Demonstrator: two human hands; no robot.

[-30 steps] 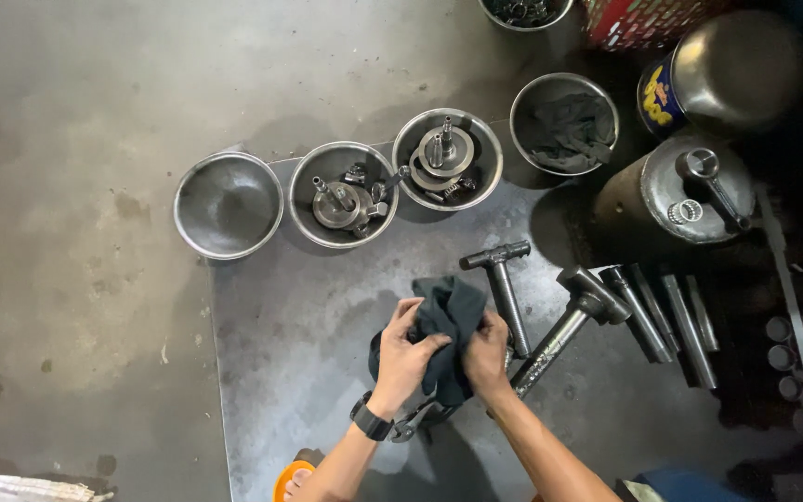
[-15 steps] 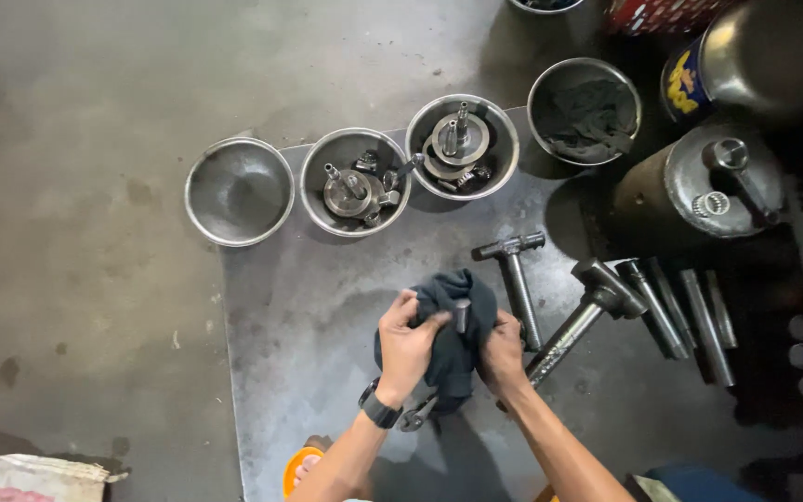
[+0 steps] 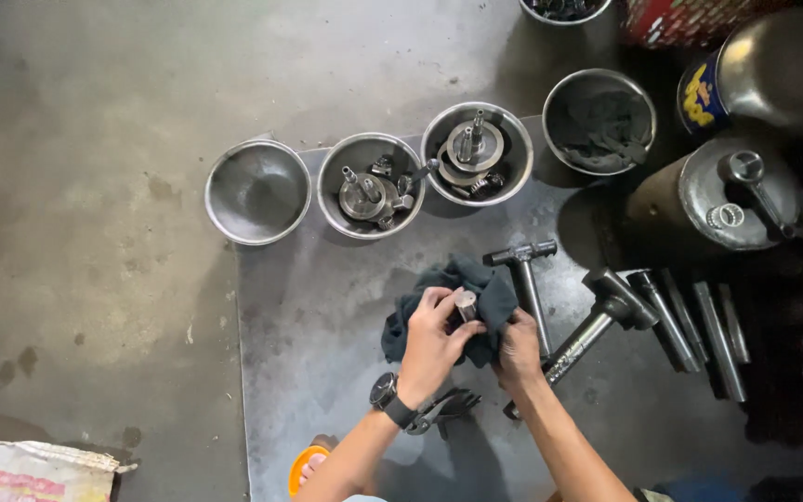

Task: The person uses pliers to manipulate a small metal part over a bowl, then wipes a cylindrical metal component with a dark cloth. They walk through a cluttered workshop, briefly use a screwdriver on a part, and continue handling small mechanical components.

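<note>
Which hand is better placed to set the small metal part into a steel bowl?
Left, probably: the left hand pinches the small metal part, while the right hand cradles the dark rag.

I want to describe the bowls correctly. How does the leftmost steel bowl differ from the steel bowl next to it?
The leftmost steel bowl looks empty and stands on the bare concrete floor. The second steel bowl holds metal machine parts and rests on the grey metal sheet. Both are round, shiny and similar in size.

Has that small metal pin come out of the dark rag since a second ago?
Yes. The metal pin now pokes up out of the dark rag between both hands; earlier the rag hid it. The T-handle tool beside it lies unmoved.
</note>
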